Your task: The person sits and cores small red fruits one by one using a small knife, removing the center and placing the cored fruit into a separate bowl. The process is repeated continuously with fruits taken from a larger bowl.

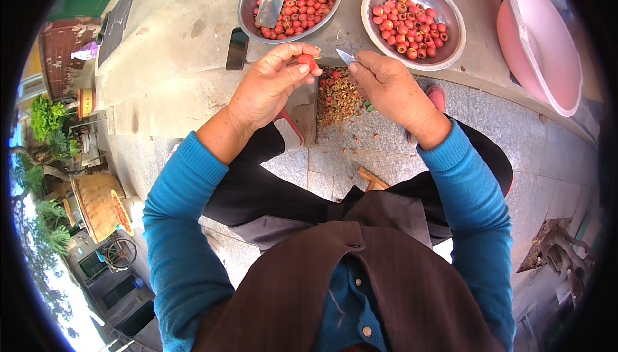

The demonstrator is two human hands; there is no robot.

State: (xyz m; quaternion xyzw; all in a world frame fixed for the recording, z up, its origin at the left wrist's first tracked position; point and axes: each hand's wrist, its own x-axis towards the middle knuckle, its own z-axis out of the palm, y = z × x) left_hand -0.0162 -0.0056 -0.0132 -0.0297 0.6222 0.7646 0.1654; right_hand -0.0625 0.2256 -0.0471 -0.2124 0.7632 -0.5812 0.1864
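Observation:
My left hand (268, 79) pinches a red hawthorn fruit (305, 60) between thumb and fingers, and a bit of stem shows at its side. In my right hand (388, 81) is a small knife (345, 56), its pointed blade aimed toward the fruit but apart from it; the handle is hidden in my fist. Beyond my left hand stands a metal bowl (245, 20) of hawthorn fruits with a cleaver (271, 5) lying on them. A second metal bowl (437, 2), beyond my right hand, holds fruits, several with hollowed ends.
A dark smartphone (237, 50) lies on the concrete ledge (203, 28) left of the bowls. At far right a pink plastic basin (555, 57) rests tilted. Scraps and a few red fruits (340, 96) are heaped on the paving below my hands, near my shoes (436, 97).

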